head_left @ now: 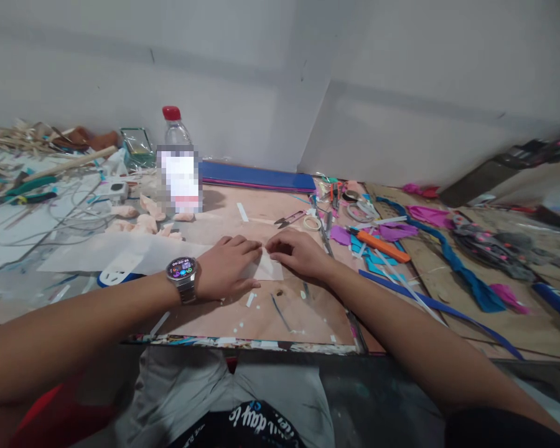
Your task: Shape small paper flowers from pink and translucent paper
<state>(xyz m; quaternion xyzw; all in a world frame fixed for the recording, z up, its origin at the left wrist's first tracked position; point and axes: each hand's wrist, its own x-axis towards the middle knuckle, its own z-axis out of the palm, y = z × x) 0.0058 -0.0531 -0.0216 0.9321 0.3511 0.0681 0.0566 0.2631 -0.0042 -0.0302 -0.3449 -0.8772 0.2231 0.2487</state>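
A long white sheet (144,254), perhaps paper, lies across the work board and runs beneath my left hand (226,267). That hand rests flat on it, fingers stretched toward the right, with a smartwatch (183,274) on the wrist. At the sheet's right end my right hand (301,252) is curled, thumb and fingertips closed in a pinch at the edge near my left fingertips. The pinched spot is partly hidden by the fingers. Just beyond the right hand lie small thread snips (289,219) and a roll of tape (312,223).
A red-capped bottle (172,134) stands behind the left hand. Peach-coloured pieces (144,224) lie left of it. An orange utility knife (382,246), blue strips (441,305) and purple scraps (399,231) litter the right. Green-handled pliers (32,186) sit far left; blue sheets (256,176) line the wall.
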